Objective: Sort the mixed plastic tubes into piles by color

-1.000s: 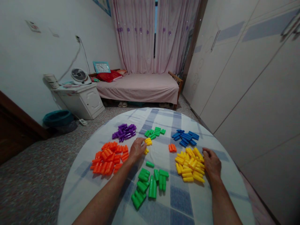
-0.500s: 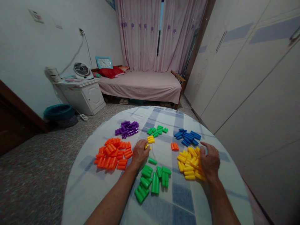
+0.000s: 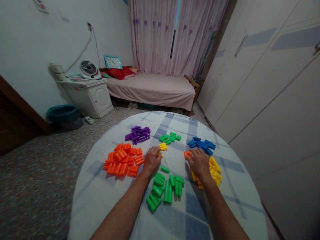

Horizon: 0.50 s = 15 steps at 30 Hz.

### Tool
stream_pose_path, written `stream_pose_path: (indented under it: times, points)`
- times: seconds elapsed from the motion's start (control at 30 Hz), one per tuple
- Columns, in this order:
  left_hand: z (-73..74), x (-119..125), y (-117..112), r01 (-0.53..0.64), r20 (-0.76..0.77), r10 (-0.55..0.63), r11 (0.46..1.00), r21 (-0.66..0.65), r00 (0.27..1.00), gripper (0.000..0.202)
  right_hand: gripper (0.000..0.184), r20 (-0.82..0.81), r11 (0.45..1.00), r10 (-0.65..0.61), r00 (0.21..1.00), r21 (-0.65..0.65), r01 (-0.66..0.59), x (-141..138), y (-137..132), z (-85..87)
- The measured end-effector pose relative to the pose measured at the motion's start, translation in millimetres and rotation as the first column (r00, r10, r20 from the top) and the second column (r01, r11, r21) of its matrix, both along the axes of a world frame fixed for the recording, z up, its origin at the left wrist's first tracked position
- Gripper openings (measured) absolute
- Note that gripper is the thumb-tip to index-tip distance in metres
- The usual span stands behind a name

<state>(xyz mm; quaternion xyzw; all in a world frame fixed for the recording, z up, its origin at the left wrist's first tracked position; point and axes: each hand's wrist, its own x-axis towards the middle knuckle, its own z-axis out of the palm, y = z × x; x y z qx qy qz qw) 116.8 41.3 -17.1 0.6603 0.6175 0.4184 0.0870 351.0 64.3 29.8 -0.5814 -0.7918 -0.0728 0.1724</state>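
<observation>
On a round table with a checked cloth (image 3: pixel 205 213) lie plastic pegs grouped by colour. My left hand (image 3: pixel 152 161) is curled round a yellow peg, just below a few loose yellow pegs (image 3: pixel 163 146) and beside the orange pile (image 3: pixel 123 160). My right hand (image 3: pixel 198 162) lies over the left part of the yellow pile (image 3: pixel 214 170), its fingertips touching a small group of orange pegs (image 3: pixel 187 153). Its fingers are bent, and whether they grip a peg is hidden. A large green pile (image 3: pixel 165 190) sits between my forearms.
Farther back on the table are a purple pile (image 3: pixel 138 133), a small green pile (image 3: pixel 170 137) and a blue pile (image 3: pixel 202 144). Beyond it stand a bed (image 3: pixel 152 90), a white cabinet with a fan (image 3: pixel 87 95), a teal basin (image 3: pixel 62 113) and wardrobe doors (image 3: pixel 262 73).
My right hand has slid left from the yellow pile's right edge to the small orange group. My left hand has closed round a yellow peg and pulled back slightly.
</observation>
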Motion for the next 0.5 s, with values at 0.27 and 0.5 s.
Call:
stream_pose_path:
  times: [0.27, 0.5]
  points:
    - [2.4, 2, -2, -0.014, 0.021, 0.014, 1.000, -0.017, 1.000, 0.020, 0.027, 0.080, 0.996, -0.005, 0.997, -0.085, 0.012, -10, -4, -2.0]
    - [-0.4, 1, 0, 0.004, 0.048, -0.004, 1.000, 0.002, 0.999, 0.019, 0.032, -0.129, 0.954, 0.145, 0.981, -0.244, -0.173, -27, -9, -1.2]
